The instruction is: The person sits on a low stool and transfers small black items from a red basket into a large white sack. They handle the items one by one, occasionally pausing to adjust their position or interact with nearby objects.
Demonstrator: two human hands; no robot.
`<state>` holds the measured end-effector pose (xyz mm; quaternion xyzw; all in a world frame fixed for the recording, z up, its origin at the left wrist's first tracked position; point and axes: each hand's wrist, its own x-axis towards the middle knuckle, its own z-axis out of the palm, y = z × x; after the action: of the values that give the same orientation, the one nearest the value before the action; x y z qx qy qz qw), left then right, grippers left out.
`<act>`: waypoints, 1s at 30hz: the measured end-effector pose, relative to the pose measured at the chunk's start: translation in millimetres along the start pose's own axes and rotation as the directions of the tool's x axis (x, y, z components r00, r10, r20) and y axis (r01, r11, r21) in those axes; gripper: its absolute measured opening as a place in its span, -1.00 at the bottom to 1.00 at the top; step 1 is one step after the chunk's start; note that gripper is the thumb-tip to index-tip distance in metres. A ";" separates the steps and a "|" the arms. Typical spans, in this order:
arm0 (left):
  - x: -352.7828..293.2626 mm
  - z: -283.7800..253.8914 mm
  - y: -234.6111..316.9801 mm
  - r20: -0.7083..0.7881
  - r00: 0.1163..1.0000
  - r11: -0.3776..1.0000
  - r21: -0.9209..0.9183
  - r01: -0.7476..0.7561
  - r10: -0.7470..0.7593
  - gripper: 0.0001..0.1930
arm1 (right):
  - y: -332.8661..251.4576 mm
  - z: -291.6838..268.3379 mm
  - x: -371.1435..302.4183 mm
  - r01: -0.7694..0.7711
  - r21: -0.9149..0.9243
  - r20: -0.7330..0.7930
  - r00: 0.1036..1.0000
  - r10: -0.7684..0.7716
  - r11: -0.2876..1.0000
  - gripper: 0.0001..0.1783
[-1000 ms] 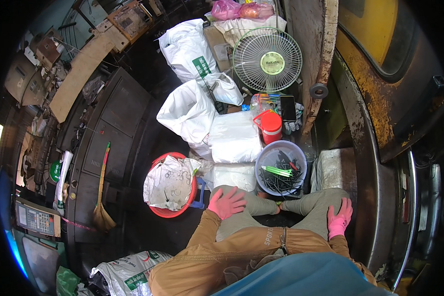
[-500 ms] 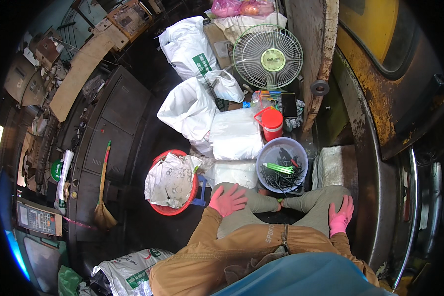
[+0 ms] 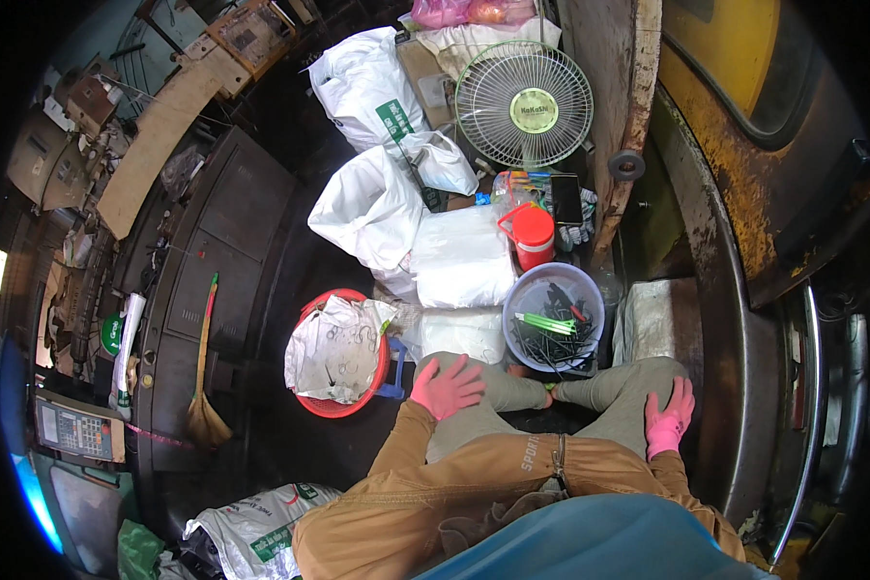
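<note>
Both of my hands wear pink gloves and lie on my knees. My left hand (image 3: 448, 387) rests on the left knee with its fingers spread, holding nothing. On the other knee lies my right hand (image 3: 669, 417), fingers stretched out and likewise holding nothing. In front of my legs stands a pale lavender basin (image 3: 513, 343) with many thin black strips (image 3: 539, 340) and a bundle of bright green sticks (image 3: 545, 323). To the left is a red basket (image 3: 391, 365), lined with a white sack (image 3: 333, 350) that has small dark bits on it.
White wrapped packages (image 3: 462, 259) lie ahead, beside a red jug (image 3: 533, 237) and an open white sack (image 3: 367, 208). A fan (image 3: 524, 103) stands farther back. A broom (image 3: 203, 387) leans on a dark cabinet (image 3: 217, 242) at left. Machinery (image 3: 744, 242) borders my right.
My hands stay on my knees. The whole view has shifted very slightly; nothing has been picked up or put down.
</note>
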<state>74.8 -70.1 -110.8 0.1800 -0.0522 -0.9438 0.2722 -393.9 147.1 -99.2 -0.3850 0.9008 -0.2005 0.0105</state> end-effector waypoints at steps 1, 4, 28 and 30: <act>-0.4 -0.4 0.3 -0.001 1.000 1.000 0.005 0.001 -0.001 -0.24 | -1.1 -0.9 -0.1 0.005 0.004 -0.002 1.000 -0.005 1.000 -0.21; -0.9 -3.0 1.2 -0.005 1.000 1.000 0.016 0.002 -0.002 -0.21 | -0.3 0.9 0.5 0.010 0.006 -0.015 1.000 -0.010 1.000 -0.21; -1.0 -2.1 -0.2 -0.025 1.000 0.999 0.033 -0.010 0.011 -0.19 | 0.3 1.8 1.2 0.011 0.006 -0.027 1.000 -0.011 1.000 -0.23; -0.3 -1.5 0.2 -0.034 0.999 0.999 0.042 -0.006 0.007 -0.19 | -0.3 0.1 0.8 0.009 0.006 -0.021 1.000 -0.009 1.000 -0.23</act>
<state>75.7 -70.2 -112.0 0.2015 -0.0681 -0.9385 0.2721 -394.3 146.3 -99.0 -0.3869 0.8985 -0.2075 0.0013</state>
